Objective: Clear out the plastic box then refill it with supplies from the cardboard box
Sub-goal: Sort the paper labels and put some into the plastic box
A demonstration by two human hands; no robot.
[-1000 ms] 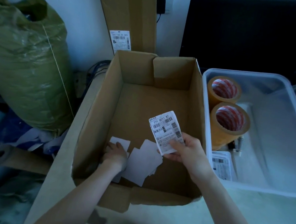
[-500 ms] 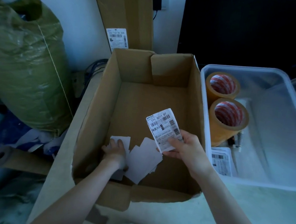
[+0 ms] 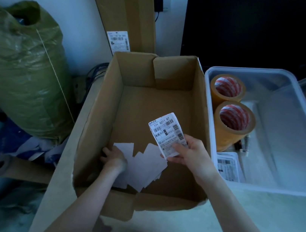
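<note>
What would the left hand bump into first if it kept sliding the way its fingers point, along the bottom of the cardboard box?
Probably the inner left wall of the brown cardboard box. The left hand lies on the white paper slips, fingers pointing up-left, with only bare box floor visible before that wall; depth is uncertain.

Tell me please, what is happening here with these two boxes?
A person is moving supplies out of the cardboard box. The right hand holds a printed label above the box floor. The left hand rests on loose white sheets at the bottom. The plastic box alongside already holds two tape rolls and a label stack.
</note>
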